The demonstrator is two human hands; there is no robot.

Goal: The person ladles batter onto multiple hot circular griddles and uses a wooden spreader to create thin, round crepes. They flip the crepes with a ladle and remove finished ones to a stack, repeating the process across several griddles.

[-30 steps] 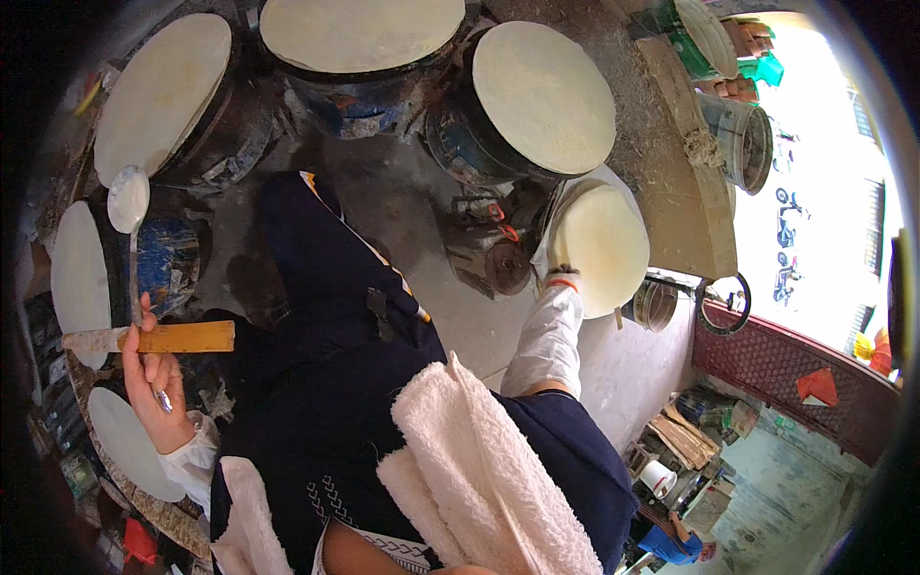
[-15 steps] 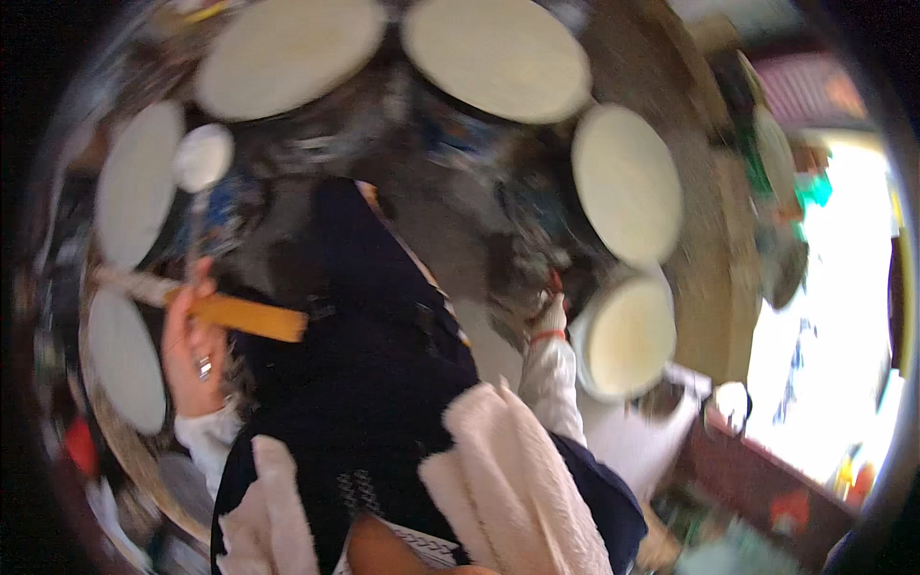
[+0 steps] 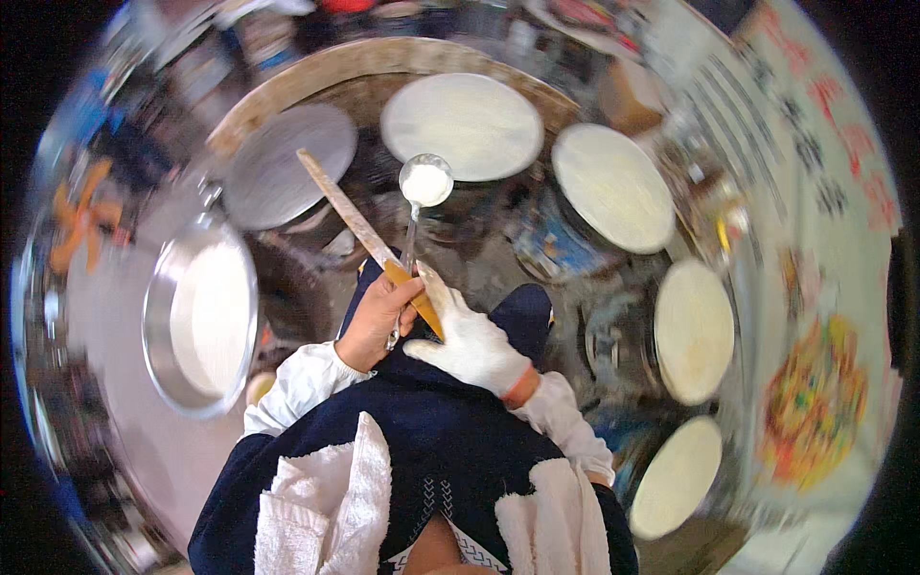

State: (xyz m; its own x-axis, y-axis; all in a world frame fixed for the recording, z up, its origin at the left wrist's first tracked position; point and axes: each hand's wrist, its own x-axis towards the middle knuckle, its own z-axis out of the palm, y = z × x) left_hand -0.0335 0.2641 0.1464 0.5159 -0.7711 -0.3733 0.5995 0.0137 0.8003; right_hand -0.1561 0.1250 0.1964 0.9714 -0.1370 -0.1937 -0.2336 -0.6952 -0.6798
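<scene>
My bare left hand is closed around two things at once, a metal ladle and a flat wooden spreader. White batter sits in the ladle's bowl, which is held out over the edge of a griddle. The spreader slants up and left, its yellowish end pointing down toward my other hand. In a white glove, my right hand has its thumb and fingers apart beside that end; whether it touches it I cannot tell. A round griddle covered by a pale layer lies just beyond the ladle.
A bare dark griddle stands at the far left. Further pale-covered griddles curve round to the right, down to my right elbow. A steel basin of white batter is on my left. A curved wooden rim borders the far side.
My view has turned, bringing the basin and bare griddle into sight. My right hand has left the right-hand griddles and come beside my left, which still holds ladle and spreader.
</scene>
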